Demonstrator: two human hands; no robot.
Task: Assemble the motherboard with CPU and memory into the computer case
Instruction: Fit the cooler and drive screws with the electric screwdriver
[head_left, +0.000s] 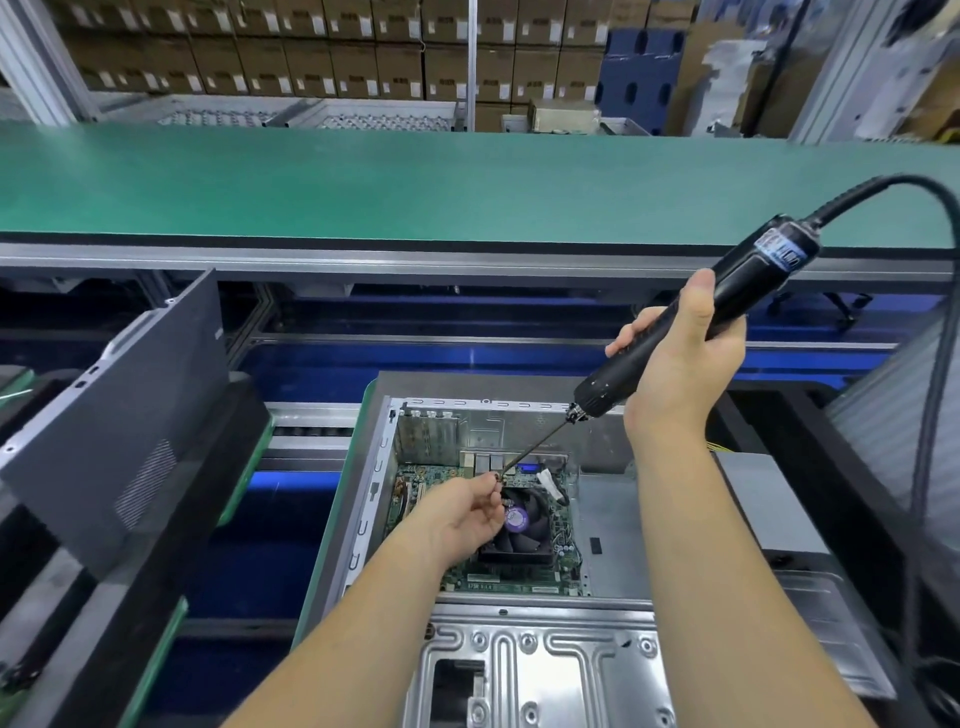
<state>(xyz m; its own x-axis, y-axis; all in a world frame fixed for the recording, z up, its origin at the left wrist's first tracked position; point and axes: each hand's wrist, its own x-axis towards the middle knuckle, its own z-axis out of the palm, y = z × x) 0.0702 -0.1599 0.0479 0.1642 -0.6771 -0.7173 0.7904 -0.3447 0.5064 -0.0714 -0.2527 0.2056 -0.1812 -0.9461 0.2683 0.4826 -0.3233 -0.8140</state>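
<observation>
Screwdriver (691, 332) slants from far right down to near left in our right hand's (680, 358) grip, bit at our left hand (467, 512), pinching a screw over the motherboard (431, 478) in the case (608, 499).

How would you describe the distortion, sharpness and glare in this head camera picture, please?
Head view: wide-angle bending curves the green conveyor belt and the frame edges; the motherboard and both hands at centre look fairly sharp; the stacked boxes behind are soft; glare shows on the bare metal case; the electric screwdriver is evenly lit.
</observation>
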